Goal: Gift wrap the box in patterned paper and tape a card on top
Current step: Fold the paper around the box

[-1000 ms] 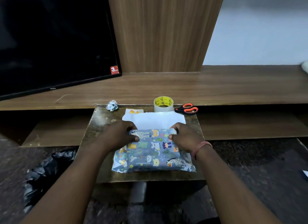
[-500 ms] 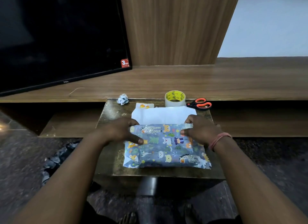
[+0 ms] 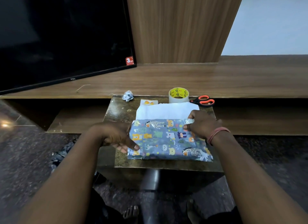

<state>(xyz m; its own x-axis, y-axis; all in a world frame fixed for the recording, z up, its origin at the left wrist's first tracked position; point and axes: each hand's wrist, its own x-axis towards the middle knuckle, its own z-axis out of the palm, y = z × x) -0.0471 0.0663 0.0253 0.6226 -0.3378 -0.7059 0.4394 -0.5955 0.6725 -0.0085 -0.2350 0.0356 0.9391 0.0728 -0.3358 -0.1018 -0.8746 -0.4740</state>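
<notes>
A box wrapped in blue paper with cartoon animals [image 3: 166,140] lies on a small dark table [image 3: 120,112]. The paper's white underside [image 3: 166,112] sticks out flat behind the box. My left hand [image 3: 116,137] rests against the box's left end, its thumb on the near-left corner. My right hand [image 3: 201,123] pinches the paper's folded edge at the far-right corner. A small white card with orange shapes [image 3: 149,102] lies behind the paper.
A tape roll with a yellow core [image 3: 178,95] and orange-handled scissors [image 3: 203,101] stand at the table's back edge. A crumpled paper ball [image 3: 128,95] lies at the back left. A dark TV screen [image 3: 63,37] stands on the wooden shelf [image 3: 233,80] behind.
My left hand has slid from the box's far-left top edge down along its left end to the near corner. My right hand has shifted to the far-right corner.
</notes>
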